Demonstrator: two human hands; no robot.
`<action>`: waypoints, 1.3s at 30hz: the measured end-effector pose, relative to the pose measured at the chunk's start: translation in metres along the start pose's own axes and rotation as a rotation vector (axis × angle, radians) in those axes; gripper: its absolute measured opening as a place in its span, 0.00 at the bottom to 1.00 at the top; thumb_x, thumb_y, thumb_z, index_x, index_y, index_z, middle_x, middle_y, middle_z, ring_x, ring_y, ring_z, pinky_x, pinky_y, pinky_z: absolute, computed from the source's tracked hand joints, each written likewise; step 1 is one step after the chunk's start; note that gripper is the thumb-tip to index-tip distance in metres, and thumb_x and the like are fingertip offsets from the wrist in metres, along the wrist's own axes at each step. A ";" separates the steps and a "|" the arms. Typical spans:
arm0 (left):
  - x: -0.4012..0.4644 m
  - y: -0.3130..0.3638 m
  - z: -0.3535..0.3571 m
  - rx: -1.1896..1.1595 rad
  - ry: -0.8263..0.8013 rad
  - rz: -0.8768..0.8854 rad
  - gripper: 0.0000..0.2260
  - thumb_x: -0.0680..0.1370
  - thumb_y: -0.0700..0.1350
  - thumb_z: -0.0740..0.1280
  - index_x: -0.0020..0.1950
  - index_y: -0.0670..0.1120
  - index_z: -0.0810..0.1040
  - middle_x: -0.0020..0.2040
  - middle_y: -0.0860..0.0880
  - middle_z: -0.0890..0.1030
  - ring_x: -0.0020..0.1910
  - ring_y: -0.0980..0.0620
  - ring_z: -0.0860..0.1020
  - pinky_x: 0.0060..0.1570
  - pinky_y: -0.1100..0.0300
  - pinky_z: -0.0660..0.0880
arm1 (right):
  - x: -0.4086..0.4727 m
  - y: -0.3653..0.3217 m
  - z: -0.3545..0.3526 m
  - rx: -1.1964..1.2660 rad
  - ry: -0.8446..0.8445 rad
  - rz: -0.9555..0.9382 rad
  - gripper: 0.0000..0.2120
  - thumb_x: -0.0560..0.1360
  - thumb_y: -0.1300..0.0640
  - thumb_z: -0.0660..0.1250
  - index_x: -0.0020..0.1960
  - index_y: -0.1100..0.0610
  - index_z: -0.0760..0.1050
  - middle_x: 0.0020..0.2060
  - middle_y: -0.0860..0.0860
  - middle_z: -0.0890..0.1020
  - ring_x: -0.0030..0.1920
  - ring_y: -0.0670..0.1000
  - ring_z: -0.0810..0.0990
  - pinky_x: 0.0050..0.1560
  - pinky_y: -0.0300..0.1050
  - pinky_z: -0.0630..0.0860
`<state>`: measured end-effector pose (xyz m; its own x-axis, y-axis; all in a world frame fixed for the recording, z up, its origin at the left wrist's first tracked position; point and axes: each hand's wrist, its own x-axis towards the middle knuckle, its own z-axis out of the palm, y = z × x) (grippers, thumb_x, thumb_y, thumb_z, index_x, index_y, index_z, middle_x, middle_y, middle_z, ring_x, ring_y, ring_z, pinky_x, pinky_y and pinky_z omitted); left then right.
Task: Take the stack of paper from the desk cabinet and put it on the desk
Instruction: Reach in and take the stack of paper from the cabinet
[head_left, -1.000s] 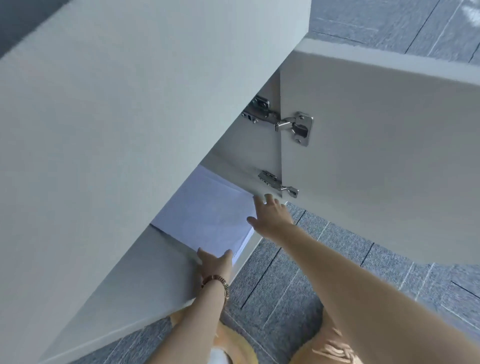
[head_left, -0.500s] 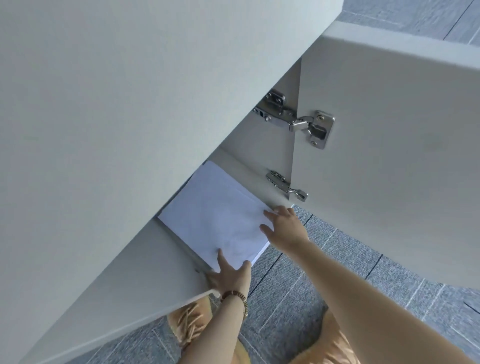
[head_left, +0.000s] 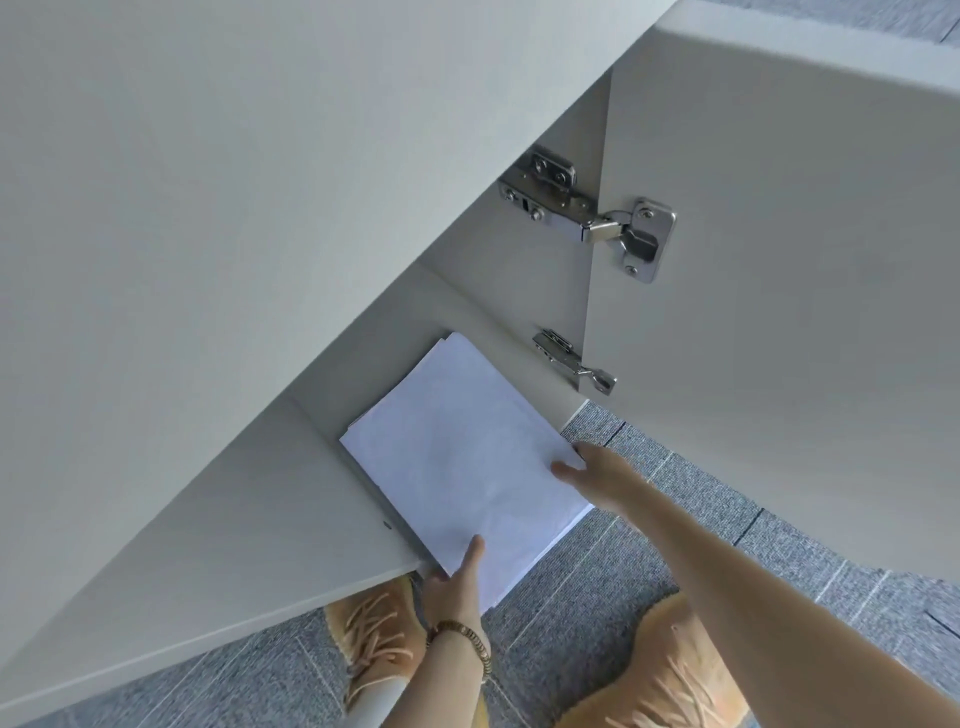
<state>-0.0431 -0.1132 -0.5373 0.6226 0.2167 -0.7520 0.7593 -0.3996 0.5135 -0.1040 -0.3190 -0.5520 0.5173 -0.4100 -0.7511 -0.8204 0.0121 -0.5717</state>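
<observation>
Both hands gripped the paper stack (head_left: 457, 467), left hand (head_left: 454, 584) at its near corner, right hand (head_left: 602, 475) at its right edge; the loose, floppy sheets likely needed support underneath.

The stack of paper (head_left: 462, 462) juts halfway out of the open cabinet (head_left: 332, 519); the left hand (head_left: 454, 584) grips its near corner, thumb on top; the right hand (head_left: 605, 475) holds its right edge; the door (head_left: 779, 338) hangs open on two hinges (head_left: 592, 218).
</observation>
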 end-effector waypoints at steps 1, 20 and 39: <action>0.006 0.001 -0.002 -0.016 -0.031 -0.029 0.24 0.66 0.53 0.79 0.55 0.42 0.79 0.57 0.42 0.82 0.53 0.42 0.80 0.56 0.47 0.78 | 0.001 0.000 0.000 0.007 0.001 -0.001 0.20 0.80 0.47 0.65 0.67 0.59 0.74 0.59 0.59 0.82 0.58 0.59 0.80 0.59 0.53 0.75; -0.200 0.044 -0.114 0.076 -0.503 0.171 0.16 0.77 0.34 0.69 0.64 0.40 0.76 0.60 0.40 0.82 0.59 0.38 0.80 0.58 0.45 0.78 | -0.277 -0.024 -0.054 0.413 0.116 0.004 0.03 0.78 0.62 0.66 0.47 0.58 0.79 0.41 0.53 0.80 0.43 0.54 0.77 0.40 0.45 0.70; -0.497 0.071 -0.351 -0.126 -0.882 0.675 0.06 0.75 0.36 0.72 0.51 0.43 0.83 0.44 0.52 0.89 0.42 0.56 0.87 0.40 0.62 0.82 | -0.698 -0.083 -0.083 0.599 0.270 -0.447 0.20 0.64 0.58 0.71 0.55 0.62 0.83 0.48 0.57 0.87 0.46 0.56 0.84 0.51 0.53 0.76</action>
<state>-0.2321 0.0631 0.0176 0.6005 -0.7381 -0.3075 0.3611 -0.0928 0.9279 -0.4174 -0.1092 0.0474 0.6268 -0.6979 -0.3465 -0.2387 0.2513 -0.9380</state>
